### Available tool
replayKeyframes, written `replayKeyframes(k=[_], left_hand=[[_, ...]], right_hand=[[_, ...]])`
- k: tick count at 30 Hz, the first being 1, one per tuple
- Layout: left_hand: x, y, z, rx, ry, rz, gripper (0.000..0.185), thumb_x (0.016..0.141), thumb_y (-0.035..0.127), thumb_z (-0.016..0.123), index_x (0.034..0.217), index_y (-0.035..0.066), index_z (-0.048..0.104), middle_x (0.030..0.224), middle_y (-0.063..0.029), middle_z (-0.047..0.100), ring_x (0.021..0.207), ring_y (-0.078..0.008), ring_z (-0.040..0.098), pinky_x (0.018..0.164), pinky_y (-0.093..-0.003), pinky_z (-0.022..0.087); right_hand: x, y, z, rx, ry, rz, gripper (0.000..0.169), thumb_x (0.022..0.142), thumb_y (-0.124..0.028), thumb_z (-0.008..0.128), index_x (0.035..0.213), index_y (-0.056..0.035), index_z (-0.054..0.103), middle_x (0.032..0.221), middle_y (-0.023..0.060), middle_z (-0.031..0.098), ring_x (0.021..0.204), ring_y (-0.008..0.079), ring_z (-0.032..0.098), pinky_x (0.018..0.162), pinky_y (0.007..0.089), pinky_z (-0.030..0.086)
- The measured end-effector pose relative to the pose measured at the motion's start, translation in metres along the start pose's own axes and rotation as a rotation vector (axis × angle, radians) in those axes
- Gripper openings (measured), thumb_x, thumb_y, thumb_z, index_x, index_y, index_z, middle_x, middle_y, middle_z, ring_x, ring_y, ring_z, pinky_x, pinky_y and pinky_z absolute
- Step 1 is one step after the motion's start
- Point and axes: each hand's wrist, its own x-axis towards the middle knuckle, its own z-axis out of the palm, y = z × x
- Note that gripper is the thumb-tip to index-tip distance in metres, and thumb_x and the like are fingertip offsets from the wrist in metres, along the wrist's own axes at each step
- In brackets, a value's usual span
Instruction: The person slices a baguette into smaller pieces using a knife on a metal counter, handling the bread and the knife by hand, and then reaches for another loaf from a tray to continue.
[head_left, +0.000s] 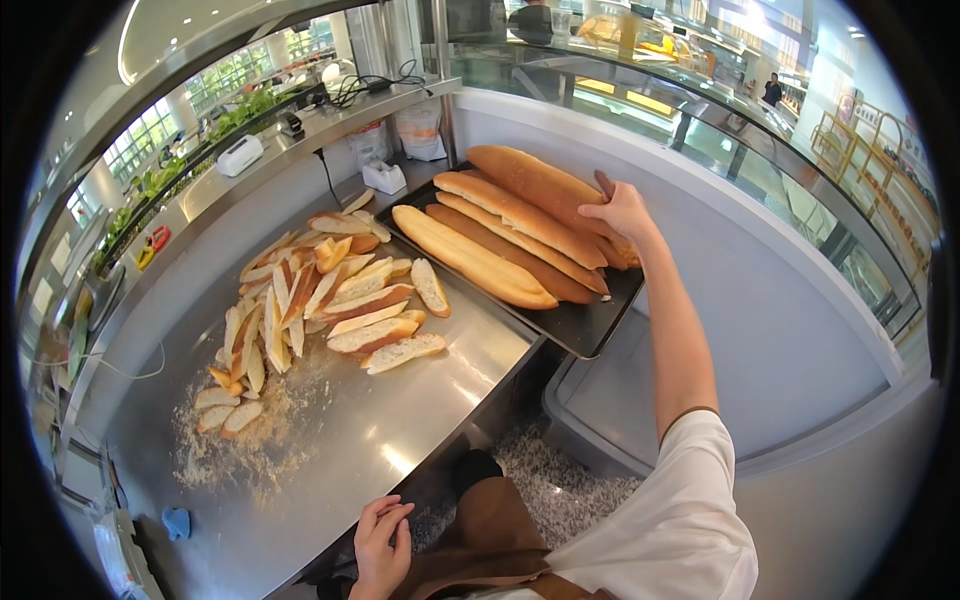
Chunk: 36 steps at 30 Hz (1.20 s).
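My right hand (624, 214) is at the far long bread loaf (536, 174), its thumb on the crust and its other fingers partly hidden at the loaf's far side. Several long loaves lie side by side on a black baking tray (585, 337); the nearest is a paler loaf (472, 256). Above the near edge of the steel table (330, 442), my left hand (384, 529) is loosely curled with nothing in it. Left of the tray, a heap of slanted bread slices (285, 300) spreads over the table, a cut slice (405, 352) at its near side.
Crumbs (255, 442) are scattered around the heap's near end. A blue cloth-like piece (177, 523) lies at the lower left. A white tape dispenser (384, 178) stands behind the tray. A grey lidded bin (600, 405) is beneath the tray's right side. A raised steel shelf (187, 217) borders the table.
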Motion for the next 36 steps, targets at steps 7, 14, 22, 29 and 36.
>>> replayKeyframes(k=[7, 14, 22, 29, 36], left_hand=[[-0.019, -0.013, -0.015, -0.052, 0.062, 0.026, 0.022, 0.08, -0.008, 0.06, 0.099, -0.001, 0.068, 0.107, -0.0157, 0.06, 0.088, -0.0262, 0.065, 0.078, -0.0319, 0.053], [-0.029, -0.03, -0.054, -0.156, 0.115, -0.076, 0.026, 0.088, -0.002, 0.057, 0.113, 0.0, 0.063, 0.106, -0.0117, 0.062, 0.091, -0.0221, 0.063, 0.083, -0.0339, 0.05], [-0.017, -0.057, -0.125, -0.732, 0.619, -0.332, 0.055, 0.1, 0.019, 0.051, 0.146, 0.002, 0.028, 0.136, -0.013, 0.045, 0.115, -0.0209, 0.054, 0.097, -0.0347, 0.043], [-0.044, -0.113, -0.153, -0.683, 0.802, -0.459, 0.059, 0.09, 0.015, 0.066, 0.14, -0.001, 0.039, 0.133, -0.0121, 0.05, 0.118, -0.0213, 0.051, 0.1, -0.0334, 0.04], [-0.054, -0.161, -0.18, -0.57, 0.73, -0.565, 0.068, 0.086, 0.011, 0.068, 0.143, 0.0, 0.033, 0.139, -0.0137, 0.047, 0.126, -0.0245, 0.048, 0.105, -0.0347, 0.037]], right_hand=[[-0.095, -0.068, -0.003, 0.392, 0.065, -0.07, 0.046, 0.068, -0.021, 0.085, 0.069, -0.0094, 0.04, 0.066, -0.0039, 0.04, 0.061, 0.009, 0.037, 0.056, 0.0267, 0.036], [-0.285, -0.172, 0.053, 0.87, -0.307, 0.076, 0.048, 0.069, -0.009, 0.085, 0.071, -0.0119, 0.037, 0.097, 0.0063, 0.06, 0.079, 0.0092, 0.052, 0.067, 0.0241, 0.044], [-0.46, -0.27, 0.145, 0.915, -0.559, -0.145, 0.048, 0.073, -0.019, 0.083, 0.108, 0.0005, 0.056, 0.088, 0.0046, 0.055, 0.076, 0.0135, 0.057, 0.069, 0.0269, 0.048], [-0.519, -0.302, 0.183, 0.822, -0.622, -0.297, 0.035, 0.081, -0.021, 0.076, 0.095, -0.0025, 0.05, 0.102, 0.0149, 0.059, 0.086, 0.0346, 0.062, 0.075, 0.0364, 0.051], [-0.49, -0.283, 0.198, 0.577, -0.709, -0.21, 0.029, 0.088, -0.022, 0.065, 0.098, -0.0021, 0.047, 0.089, 0.021, 0.056, 0.08, 0.0397, 0.058, 0.07, 0.0429, 0.047]])
